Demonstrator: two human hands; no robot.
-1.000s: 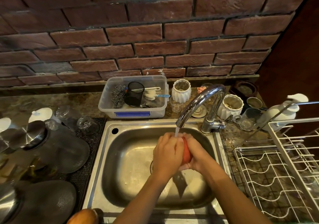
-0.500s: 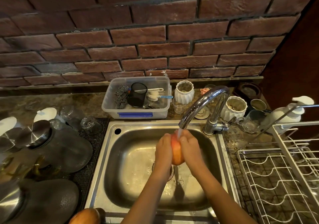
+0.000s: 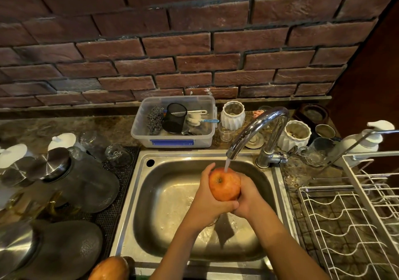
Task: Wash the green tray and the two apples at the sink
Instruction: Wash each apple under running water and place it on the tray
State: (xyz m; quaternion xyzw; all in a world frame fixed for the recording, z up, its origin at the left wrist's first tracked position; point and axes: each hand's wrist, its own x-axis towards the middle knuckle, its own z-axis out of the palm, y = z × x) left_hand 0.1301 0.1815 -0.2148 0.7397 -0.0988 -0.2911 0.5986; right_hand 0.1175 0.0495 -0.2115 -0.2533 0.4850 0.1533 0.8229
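From the head camera: a person rinses a red-orange apple (image 3: 224, 184) under the running faucet (image 3: 257, 128), holding it over the middle of the steel sink (image 3: 138, 193) so the runoff falls into the basin. The left hand (image 3: 206, 202) cups the fruit from the side and below, its grip closed around the apple; the right hand (image 3: 248, 197) presses in from the other side, likewise closed on it, the two hands meeting beneath. The stream (image 3: 226, 163) strikes the top of the apple, which is turned with its stem end toward the camera, a hold that appears suited to rolling the skin under the water. A second orange-toned fruit (image 3: 110, 269), probably the other apple, sits at the near edge by the sink's front corner. The green tray cannot be made out clearly. An empty-looking wire dish rack (image 3: 349, 225) stands on the desk to the right, a likely spot for washed items.
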